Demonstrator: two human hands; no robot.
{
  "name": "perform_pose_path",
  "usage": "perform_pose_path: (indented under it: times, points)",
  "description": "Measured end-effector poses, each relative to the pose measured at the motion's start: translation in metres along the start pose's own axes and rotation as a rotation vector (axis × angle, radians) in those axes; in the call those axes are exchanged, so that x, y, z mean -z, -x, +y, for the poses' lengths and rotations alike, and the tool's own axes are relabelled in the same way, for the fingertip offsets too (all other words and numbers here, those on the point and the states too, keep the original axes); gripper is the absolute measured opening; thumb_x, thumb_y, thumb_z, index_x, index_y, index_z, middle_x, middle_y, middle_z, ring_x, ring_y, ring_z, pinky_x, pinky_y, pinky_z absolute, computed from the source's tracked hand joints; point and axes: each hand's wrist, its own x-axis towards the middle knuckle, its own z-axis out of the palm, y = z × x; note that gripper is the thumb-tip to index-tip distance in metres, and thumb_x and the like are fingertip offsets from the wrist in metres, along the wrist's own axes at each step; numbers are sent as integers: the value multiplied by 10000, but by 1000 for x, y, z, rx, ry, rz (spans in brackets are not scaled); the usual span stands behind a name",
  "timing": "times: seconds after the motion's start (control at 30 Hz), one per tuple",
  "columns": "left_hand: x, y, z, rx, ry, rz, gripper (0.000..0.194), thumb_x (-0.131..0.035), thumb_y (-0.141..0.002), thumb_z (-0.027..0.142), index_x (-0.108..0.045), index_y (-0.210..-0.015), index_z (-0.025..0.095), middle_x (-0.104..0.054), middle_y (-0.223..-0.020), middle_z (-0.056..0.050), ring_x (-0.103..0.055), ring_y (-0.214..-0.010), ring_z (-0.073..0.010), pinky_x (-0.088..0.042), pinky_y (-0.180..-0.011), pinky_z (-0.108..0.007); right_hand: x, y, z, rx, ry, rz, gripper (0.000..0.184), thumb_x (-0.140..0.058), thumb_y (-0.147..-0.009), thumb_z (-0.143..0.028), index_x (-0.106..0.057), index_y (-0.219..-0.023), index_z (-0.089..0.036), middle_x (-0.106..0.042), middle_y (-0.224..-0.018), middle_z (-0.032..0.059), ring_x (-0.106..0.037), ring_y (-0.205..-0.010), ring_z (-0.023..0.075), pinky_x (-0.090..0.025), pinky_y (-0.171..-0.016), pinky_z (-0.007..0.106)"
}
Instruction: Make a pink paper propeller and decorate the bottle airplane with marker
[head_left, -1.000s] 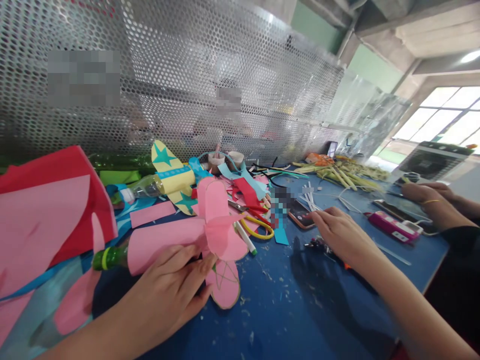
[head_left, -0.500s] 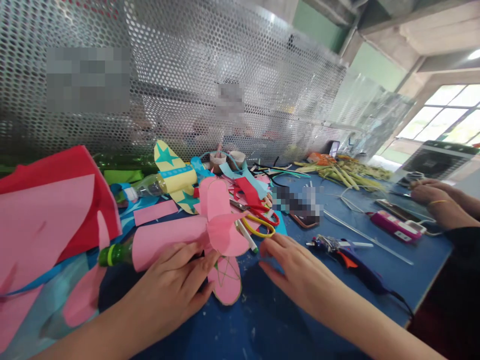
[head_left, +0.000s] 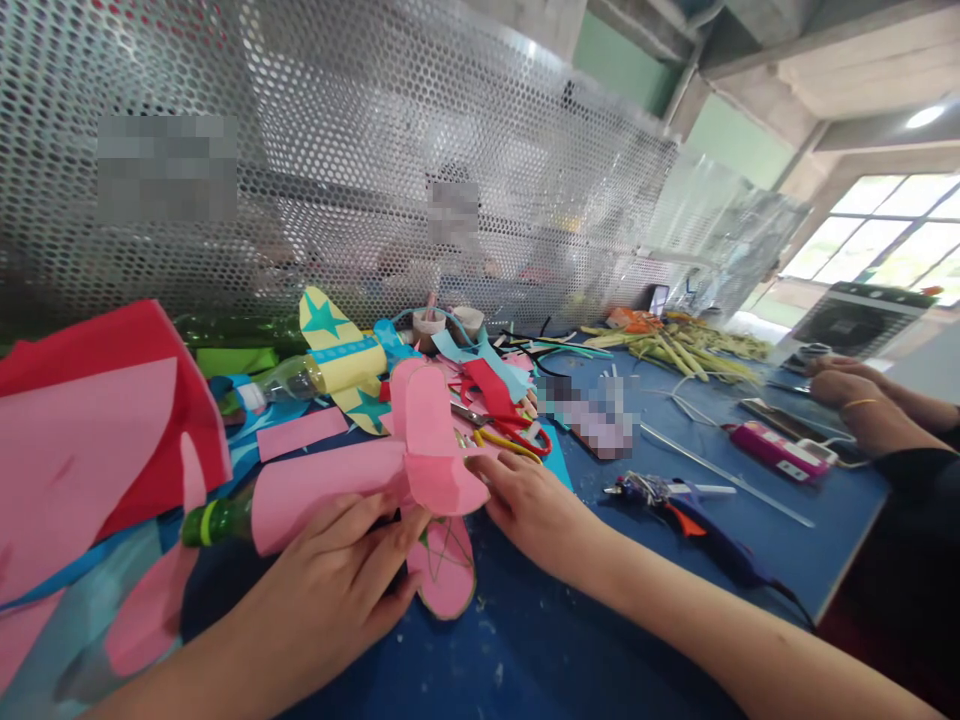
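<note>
A green plastic bottle [head_left: 217,522] wrapped in pink paper [head_left: 322,490] lies on its side, with rounded pink paper fins [head_left: 429,410] at its right end. My left hand [head_left: 352,570] is closed around that end, its fingertips by the base of the fins. Below sticks out a pink fin with a star drawn on it [head_left: 448,565]. At the right edge of the curved pink paper fin [head_left: 446,485], my right hand [head_left: 536,510] has its thumb and fingers closed; the exact contact is partly hidden. Just behind those fingers lie scissors with red and yellow handles [head_left: 517,440].
A yellow paper-wrapped bottle with blue stars [head_left: 349,365] lies behind. Red and pink sheets [head_left: 82,430] are at left. A glue gun [head_left: 697,530], a purple power strip [head_left: 780,450] and dried stalks [head_left: 667,350] are at right, near another person's hands [head_left: 855,400]. A perforated metal panel [head_left: 360,180] stands behind.
My right hand has moved left from the table to the edge of the curved pink fin, whose pointed flap is now pressed down. My left hand keeps its hold.
</note>
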Motion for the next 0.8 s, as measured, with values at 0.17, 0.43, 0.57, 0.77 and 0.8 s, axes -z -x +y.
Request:
perform_pose_path:
  times: [0.17,0.43,0.57,0.77,0.8]
  points:
    - [-2,5,1,-12,31,-4,201,-471,-918,173,-665,-961,203,-697,-967,-56,-583,-1017,-264,-438,-940,-449,3,9,4,-33,-131,113,280,-431,-889,-36,-653,-1018,-147,-699,-1003,105,-667,-968,211,-527,-859,329]
    - [2,-2,-1,-10,17,2,294,-363,-948,134,-650,-1001,171,-697,-1028,-85,-598,-988,-281,-435,-868,-443,-1,9,12,-62,-140,146,413,-511,-781,3,-592,-1165,-126,-720,-1045,115,-688,-917,215,-531,-818,317]
    - [5,-7,-4,2,-14,8,317,-315,-971,144,-610,-1084,114,-723,-942,-80,-619,-935,-240,-463,-843,-381,1,11,7,-34,-84,66,428,-498,-758,20,-637,-1129,-143,-724,-970,108,-691,-881,240,-534,-778,334]
    - [8,-9,-7,16,19,-25,313,-291,-993,182,-571,-1118,117,-736,-929,-60,-637,-931,-216,-477,-832,-354,16,17,-1,-55,125,-61,378,-506,-799,-28,-620,-1125,-181,-708,-994,64,-662,-919,202,-506,-816,283]
    - [7,-9,-7,18,31,-38,320,-285,-995,190,-567,-1130,121,-736,-939,-56,-640,-921,-211,-481,-826,-351,21,15,4,-89,152,-51,342,-503,-810,-37,-614,-1104,-171,-706,-985,64,-660,-907,196,-502,-806,275]
